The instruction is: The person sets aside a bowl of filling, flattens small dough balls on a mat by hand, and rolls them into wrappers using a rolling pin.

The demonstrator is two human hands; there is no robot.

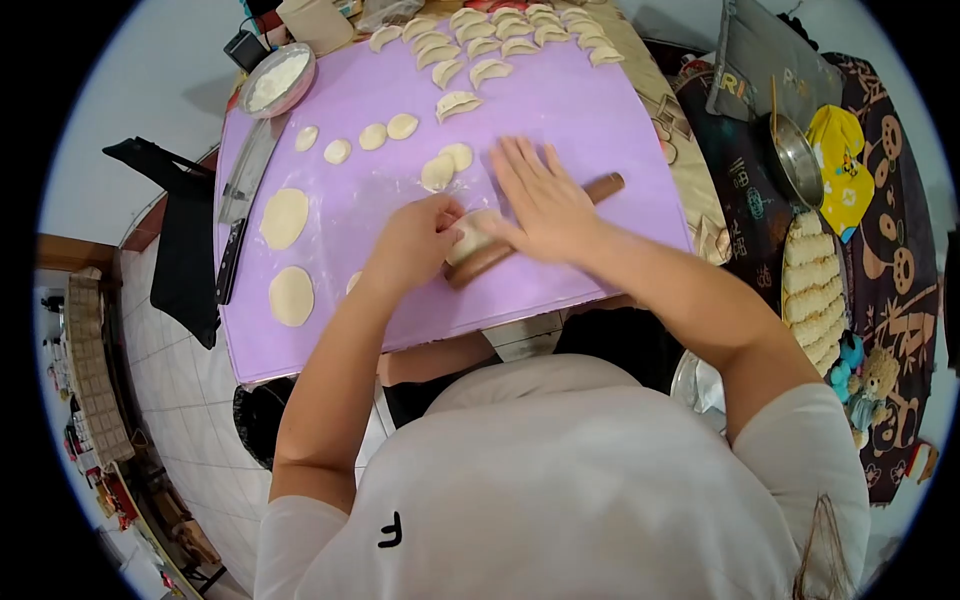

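My left hand [415,238] is closed, its fingertips pinching the near edge of a dough wrapper [472,238]. My right hand [545,200] lies flat with fingers stretched out, its palm over the wooden rolling pin [606,186]. The pin lies slantwise across the purple mat, against the wrapper, and its middle is hidden under the right hand. Just beyond my hands, two small dough discs [438,172] touch each other. A single folded dumpling [458,105] sits farther back on the mat.
Rolled wrappers [285,218] and small dough pieces [373,137] lie on the left of the purple mat [370,330]. A knife [232,255] and a flour bowl [279,82] are at the left edge. Several dumplings [483,46] line the back. A tray of dumplings [810,290] stands right.
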